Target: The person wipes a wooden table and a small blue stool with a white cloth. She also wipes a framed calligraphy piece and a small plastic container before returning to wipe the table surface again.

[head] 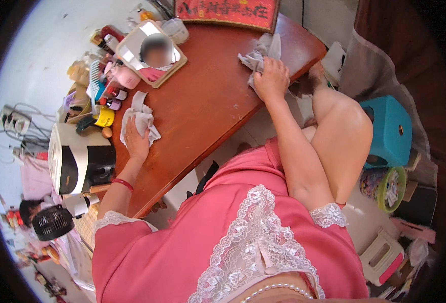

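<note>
My left hand (137,140) lies over a crumpled light grey cloth (141,113), holding it down on the reddish-brown wooden table (192,102). The cloth spreads out past the fingers on both sides. Toward the table's far right end, my right hand (274,79) grips a second bunched grey cloth (262,49) against the tabletop. Its fingertips are bent into the fabric and partly hidden by it. A framed mirror (173,72) stands between the two hands, nearer the wall side.
Bottles, a comb (95,74) and a yellow container (104,116) crowd the wall side. A rice cooker (65,166) stands left of my left hand, a small black fan (52,222) below it. A red framed sign (226,15) borders the far edge. On the floor sits a teal stool (391,128).
</note>
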Tool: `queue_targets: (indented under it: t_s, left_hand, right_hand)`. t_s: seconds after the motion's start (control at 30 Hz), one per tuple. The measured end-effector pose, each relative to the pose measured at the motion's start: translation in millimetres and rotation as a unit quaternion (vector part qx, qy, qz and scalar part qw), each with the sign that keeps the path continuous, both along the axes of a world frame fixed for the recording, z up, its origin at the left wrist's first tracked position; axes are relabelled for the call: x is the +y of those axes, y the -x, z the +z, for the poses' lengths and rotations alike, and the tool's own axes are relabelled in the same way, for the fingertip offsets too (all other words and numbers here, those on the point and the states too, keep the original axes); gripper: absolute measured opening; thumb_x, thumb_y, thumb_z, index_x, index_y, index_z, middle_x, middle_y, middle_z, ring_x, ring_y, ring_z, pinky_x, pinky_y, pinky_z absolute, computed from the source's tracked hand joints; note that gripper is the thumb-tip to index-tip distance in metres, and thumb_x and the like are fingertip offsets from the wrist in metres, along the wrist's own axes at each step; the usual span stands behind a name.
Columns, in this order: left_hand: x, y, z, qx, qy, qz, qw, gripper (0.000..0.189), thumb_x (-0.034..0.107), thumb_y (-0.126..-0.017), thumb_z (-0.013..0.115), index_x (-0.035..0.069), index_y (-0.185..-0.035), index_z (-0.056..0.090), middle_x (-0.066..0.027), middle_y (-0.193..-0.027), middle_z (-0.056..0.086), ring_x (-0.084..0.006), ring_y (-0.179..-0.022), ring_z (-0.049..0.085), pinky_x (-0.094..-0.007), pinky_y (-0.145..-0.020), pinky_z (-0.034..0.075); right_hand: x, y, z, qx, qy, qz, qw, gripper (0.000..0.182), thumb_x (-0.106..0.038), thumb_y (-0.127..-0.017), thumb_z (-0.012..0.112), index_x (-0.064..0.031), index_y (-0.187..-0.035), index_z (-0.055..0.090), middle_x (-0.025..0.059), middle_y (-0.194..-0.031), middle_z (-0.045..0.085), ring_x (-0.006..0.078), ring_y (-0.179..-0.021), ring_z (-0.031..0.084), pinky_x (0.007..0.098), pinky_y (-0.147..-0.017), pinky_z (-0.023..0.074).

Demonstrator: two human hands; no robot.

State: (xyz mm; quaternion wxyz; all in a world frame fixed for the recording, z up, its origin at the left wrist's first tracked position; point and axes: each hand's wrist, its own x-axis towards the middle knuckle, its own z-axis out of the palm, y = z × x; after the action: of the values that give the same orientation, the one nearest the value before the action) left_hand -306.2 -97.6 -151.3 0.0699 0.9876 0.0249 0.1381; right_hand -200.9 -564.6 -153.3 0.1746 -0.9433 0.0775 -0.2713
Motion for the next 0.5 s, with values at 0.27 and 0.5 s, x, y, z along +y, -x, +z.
queue_targets:
  t_s: [0.27,0.5]
  left_hand:
    - [5,-33,1,-0.013,0.005,-0.046,0.999,0.072,0.026,-0.089,0.065,0.013,-0.150,0.030,-0.0184,-0.153,0.033,-0.0367,-0.141,0.031,-0.0487,-0.115,0.025]
    - [6,-60,-6,-0.009,0.013,-0.014,1.000,0.073,0.036,-0.090,0.063,0.012,-0.150,0.030,-0.0197,-0.152,0.034,-0.0364,-0.140,0.033,-0.0485,-0.114,0.027]
  right_hand:
    - [4,-3,2,0.001,-0.026,0.003,1.000,0.042,-0.024,-0.074,0.070,-0.0101,-0.113,0.061,0.0092,-0.116,0.062,0.0308,-0.121,0.050,0.0533,-0.108,0.0322]
    - [1,-4,2,0.001,-0.013,0.001,1.000,0.041,-0.022,-0.075,0.067,-0.0101,-0.113,0.061,0.0089,-0.118,0.062,0.0309,-0.121,0.049,0.0519,-0.107,0.0331]
